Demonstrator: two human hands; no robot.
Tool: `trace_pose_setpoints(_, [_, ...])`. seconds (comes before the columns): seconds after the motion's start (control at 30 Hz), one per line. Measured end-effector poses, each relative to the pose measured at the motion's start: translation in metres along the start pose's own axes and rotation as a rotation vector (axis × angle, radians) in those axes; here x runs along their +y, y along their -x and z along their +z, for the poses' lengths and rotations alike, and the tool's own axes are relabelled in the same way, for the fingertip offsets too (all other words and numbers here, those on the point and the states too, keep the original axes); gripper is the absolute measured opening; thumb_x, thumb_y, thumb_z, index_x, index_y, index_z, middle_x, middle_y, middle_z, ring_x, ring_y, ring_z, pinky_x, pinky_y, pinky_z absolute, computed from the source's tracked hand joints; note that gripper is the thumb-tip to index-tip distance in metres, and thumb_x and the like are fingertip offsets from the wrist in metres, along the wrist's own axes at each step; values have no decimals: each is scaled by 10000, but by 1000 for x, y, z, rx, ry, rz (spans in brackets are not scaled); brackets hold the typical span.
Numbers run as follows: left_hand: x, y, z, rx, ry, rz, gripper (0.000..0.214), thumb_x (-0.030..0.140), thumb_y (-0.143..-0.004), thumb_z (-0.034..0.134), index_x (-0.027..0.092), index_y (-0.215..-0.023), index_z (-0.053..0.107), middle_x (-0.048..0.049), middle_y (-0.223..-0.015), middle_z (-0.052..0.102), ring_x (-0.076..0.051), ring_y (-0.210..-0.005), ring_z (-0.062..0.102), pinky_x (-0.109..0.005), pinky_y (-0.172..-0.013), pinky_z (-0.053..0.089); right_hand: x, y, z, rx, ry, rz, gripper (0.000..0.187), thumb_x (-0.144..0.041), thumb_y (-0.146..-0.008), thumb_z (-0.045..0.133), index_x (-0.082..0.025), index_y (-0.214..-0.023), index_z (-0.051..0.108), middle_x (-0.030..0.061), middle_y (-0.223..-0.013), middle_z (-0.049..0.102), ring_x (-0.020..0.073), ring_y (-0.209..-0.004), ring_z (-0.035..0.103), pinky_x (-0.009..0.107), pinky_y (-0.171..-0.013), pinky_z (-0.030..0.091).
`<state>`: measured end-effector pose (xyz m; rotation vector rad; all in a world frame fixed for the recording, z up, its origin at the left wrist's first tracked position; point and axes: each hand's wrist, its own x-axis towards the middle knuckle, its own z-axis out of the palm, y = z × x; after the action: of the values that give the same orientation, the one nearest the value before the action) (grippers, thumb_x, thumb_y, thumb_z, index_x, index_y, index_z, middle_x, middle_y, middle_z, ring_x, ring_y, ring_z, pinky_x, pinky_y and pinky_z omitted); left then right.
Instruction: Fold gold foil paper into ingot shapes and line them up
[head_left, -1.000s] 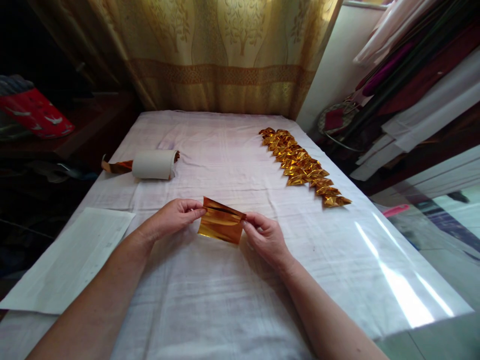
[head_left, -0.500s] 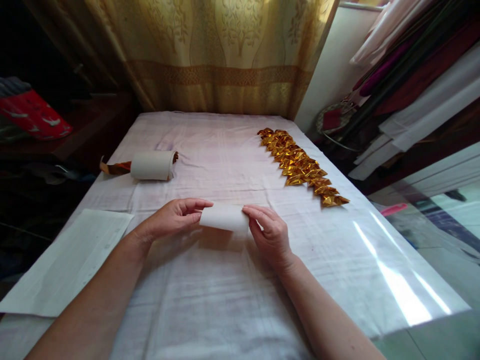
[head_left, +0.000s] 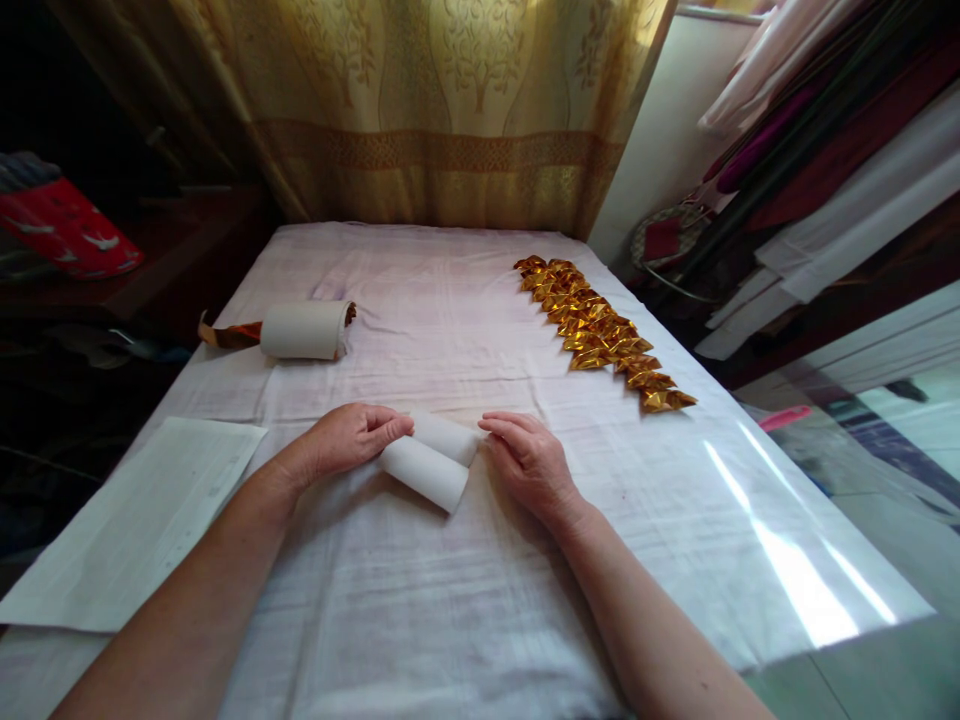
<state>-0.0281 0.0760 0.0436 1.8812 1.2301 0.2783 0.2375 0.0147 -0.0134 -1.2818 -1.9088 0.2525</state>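
Observation:
A small white paper [head_left: 425, 474] shows two curled, tube-like parts, one in front of the other, above the cloth between my hands. My left hand [head_left: 349, 437] pinches its left end between thumb and fingers. At the far right end of the rear curl [head_left: 446, 436], my right hand [head_left: 529, 460] has its fingers closed on the paper's edge; its thumb is mostly hidden. Whether the two curls are one sheet cannot be made out.
A table with a white cloth [head_left: 420, 620] lies under my hands. Folded gold foil pieces [head_left: 592, 320] form rows at the right. Back left lies a white roll [head_left: 300, 330] with gold foil inside; a flat white sheet [head_left: 142, 520] is nearer. A red patterned container [head_left: 75, 230] stands far left.
The white paper has gone from one curved piece to two curls, the front one tilting down to the right. My left hand has shifted slightly left; the right has barely moved.

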Motion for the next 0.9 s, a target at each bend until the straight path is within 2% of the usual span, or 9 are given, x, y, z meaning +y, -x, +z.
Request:
trace_pose_setpoints(0.1, [-4, -2, 8, 28, 27, -31, 353, 507, -744, 645, 180, -828, 747, -18, -736, 726, -193, -677, 642, -249, -599, 456, -1, 1, 2, -20, -5, -21, 263, -148, -890, 521, -221, -1023, 736, 89, -1048, 744, 214, -981, 686, 379, -886, 567])
trace_pose_setpoints(0.27, [-5, -4, 14, 53, 107, 16, 370, 455, -706, 662, 168, -932, 722, -21, -776, 709, -186, -689, 622, -274, -642, 487, -3, 1, 4, -50, -29, 13, 281, -153, -884, 532, -237, -1070, 725, 77, -1040, 747, 210, -975, 687, 374, -886, 566])
trace_pose_setpoints(0.43, [8, 1, 12, 41, 126, 148, 355, 424, -747, 639, 181, -998, 700, -38, -938, 710, -180, -784, 615, -280, -735, 505, -10, 1, 6, -47, -136, 122, 288, -252, -908, 545, -232, -1156, 688, 90, -1069, 744, 210, -954, 691, 359, -843, 572])
trace_pose_setpoints(0.53, [14, 3, 13, 16, 124, 181, 350, 401, -776, 630, 187, -1047, 690, -45, -975, 698, -177, -815, 613, -271, -752, 501, -14, 1, 6, -68, -253, 227, 341, -298, -900, 557, -227, -1218, 654, 83, -1053, 742, 173, -822, 692, 293, -719, 574])
trace_pose_setpoints(0.63, [14, 4, 15, -5, 130, 175, 445, 381, -801, 608, 198, -1206, 638, -38, -960, 677, -178, -845, 616, -271, -759, 495, -19, 0, 4, -131, -341, 296, 390, -293, -871, 578, -218, -1250, 632, 32, -898, 739, 120, -628, 625, 235, -597, 528])
trace_pose_setpoints(0.73, [10, 3, 17, 1, 148, 145, 608, 383, -810, 597, 211, -1387, 513, -15, -898, 648, -164, -806, 607, -269, -730, 487, -24, -1, 1, -181, -370, 306, 410, -257, -852, 573, -200, -1255, 622, -11, -774, 700, 99, -564, 567, 213, -553, 475])
trace_pose_setpoints(0.9, [6, -1, 19, 63, 169, 108, 653, 411, -790, 622, 176, -1391, 520, -7, -858, 617, -160, -780, 584, -270, -709, 470, -25, -1, 0, -181, -385, 304, 425, -249, -852, 551, -199, -1272, 603, -24, -744, 679, 99, -564, 563, 210, -552, 456])
